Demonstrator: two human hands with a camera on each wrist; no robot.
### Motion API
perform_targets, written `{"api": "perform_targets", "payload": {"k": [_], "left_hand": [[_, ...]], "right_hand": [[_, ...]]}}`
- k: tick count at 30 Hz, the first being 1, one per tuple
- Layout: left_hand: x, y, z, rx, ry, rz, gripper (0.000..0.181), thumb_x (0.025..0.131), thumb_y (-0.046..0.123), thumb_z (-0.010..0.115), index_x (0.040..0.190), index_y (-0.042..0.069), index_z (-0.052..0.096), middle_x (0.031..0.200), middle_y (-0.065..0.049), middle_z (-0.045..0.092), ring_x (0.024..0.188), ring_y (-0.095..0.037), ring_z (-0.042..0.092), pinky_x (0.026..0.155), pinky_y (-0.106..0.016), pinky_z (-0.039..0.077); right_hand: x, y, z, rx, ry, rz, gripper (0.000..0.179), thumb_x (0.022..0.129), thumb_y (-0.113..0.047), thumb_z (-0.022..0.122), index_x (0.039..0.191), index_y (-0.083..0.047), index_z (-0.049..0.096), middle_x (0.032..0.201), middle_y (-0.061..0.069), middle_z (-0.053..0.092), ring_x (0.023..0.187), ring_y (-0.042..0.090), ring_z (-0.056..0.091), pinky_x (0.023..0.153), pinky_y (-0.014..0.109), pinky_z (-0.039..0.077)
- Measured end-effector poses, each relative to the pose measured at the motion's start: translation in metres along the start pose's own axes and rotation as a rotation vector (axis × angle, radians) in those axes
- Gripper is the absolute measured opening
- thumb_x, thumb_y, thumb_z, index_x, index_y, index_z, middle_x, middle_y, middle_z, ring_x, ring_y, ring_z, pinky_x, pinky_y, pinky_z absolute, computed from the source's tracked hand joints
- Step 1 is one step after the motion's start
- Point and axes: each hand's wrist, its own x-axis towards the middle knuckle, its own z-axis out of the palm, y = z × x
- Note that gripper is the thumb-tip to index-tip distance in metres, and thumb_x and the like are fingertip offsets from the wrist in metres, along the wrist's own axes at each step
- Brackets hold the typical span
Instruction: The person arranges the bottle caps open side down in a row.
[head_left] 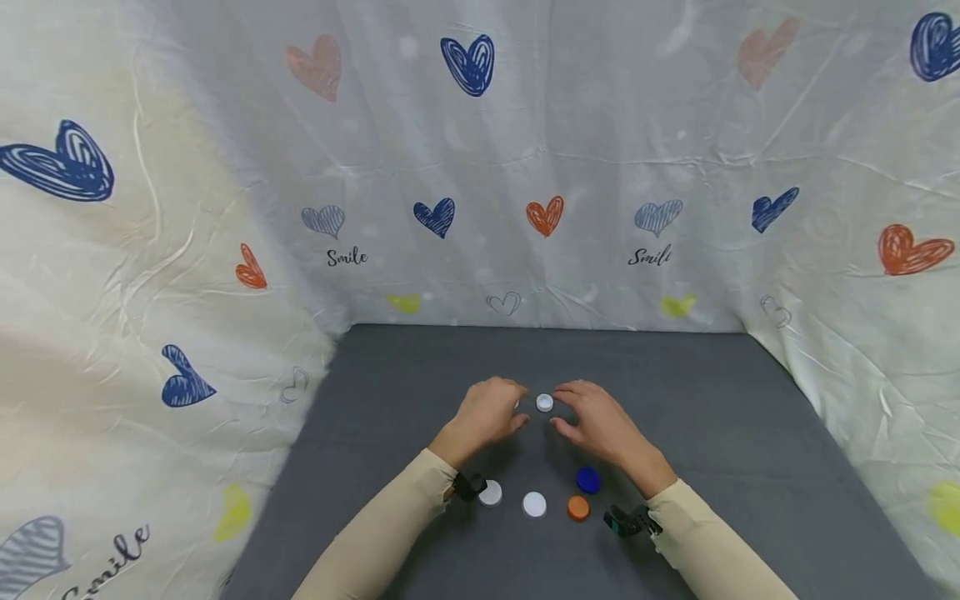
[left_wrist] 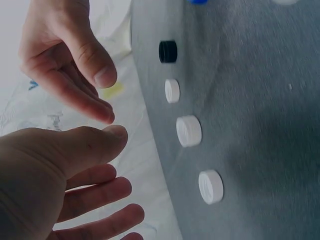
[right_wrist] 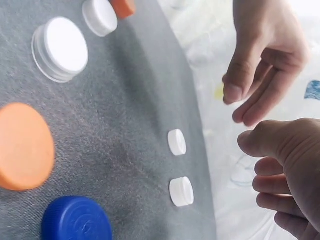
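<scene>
My left hand (head_left: 487,412) and right hand (head_left: 600,423) hover over the table with fingers apart and thumbs toward each other, holding nothing. Between them in the head view lies a small white cap (head_left: 544,403); another white one shows partly behind the left fingers. In the left wrist view a black cap (left_wrist: 168,51) stands in line with three white caps (left_wrist: 189,131). Nearer the body lie a blue cap (head_left: 588,480), an orange cap (head_left: 577,507) and two larger white caps (head_left: 534,504), one beside the left wrist strap.
A dark grey cloth (head_left: 420,358) covers the table. Behind it and along both sides hangs a pale curtain (head_left: 495,167) printed with hearts. Dark camera straps (head_left: 632,521) sit at both wrists. At the top of the right wrist view is another orange piece (right_wrist: 123,7).
</scene>
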Motion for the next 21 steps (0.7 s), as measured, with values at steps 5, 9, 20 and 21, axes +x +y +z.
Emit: {"api": "perform_targets", "payload": {"k": [5,9,20,21], "left_hand": [[-0.001,-0.015,0.001,0.004,0.008,-0.025,0.037,0.085,0.044,0.078,0.114,0.021,0.075,0.103,0.004,0.074,0.091,-0.018,0.07,0.071,-0.04,0.058],[0.0,-0.023,0.002,0.014,0.01,-0.04,0.032,0.085,0.043,0.079,0.106,0.019,0.075,0.093,0.002,0.073,0.084,-0.019,0.07,0.065,-0.041,0.057],[0.005,-0.037,0.008,0.0,-0.008,-0.092,0.036,0.084,0.042,0.08,0.109,0.017,0.077,0.096,0.0,0.075,0.086,-0.018,0.07,0.067,-0.039,0.058],[0.006,-0.038,0.009,-0.005,-0.01,-0.095,0.035,0.084,0.041,0.08,0.109,0.017,0.077,0.096,0.0,0.075,0.086,-0.018,0.07,0.067,-0.039,0.058]], "right_hand": [[0.014,0.0,0.006,-0.01,-0.006,-0.036,0.039,0.084,-0.03,0.081,0.114,-0.006,0.074,0.117,0.008,0.071,0.113,0.027,0.065,0.099,0.046,0.051],[0.023,-0.001,0.011,-0.003,0.001,-0.056,0.038,0.084,-0.029,0.081,0.112,-0.004,0.074,0.114,0.01,0.072,0.111,0.028,0.066,0.098,0.047,0.051],[0.049,0.0,0.033,-0.003,-0.06,-0.055,0.038,0.084,-0.03,0.081,0.11,-0.004,0.074,0.111,0.009,0.073,0.108,0.028,0.068,0.096,0.045,0.052],[0.051,-0.001,0.035,-0.001,-0.059,-0.054,0.037,0.084,-0.03,0.081,0.109,-0.003,0.075,0.11,0.009,0.073,0.107,0.028,0.068,0.096,0.045,0.052]]}}
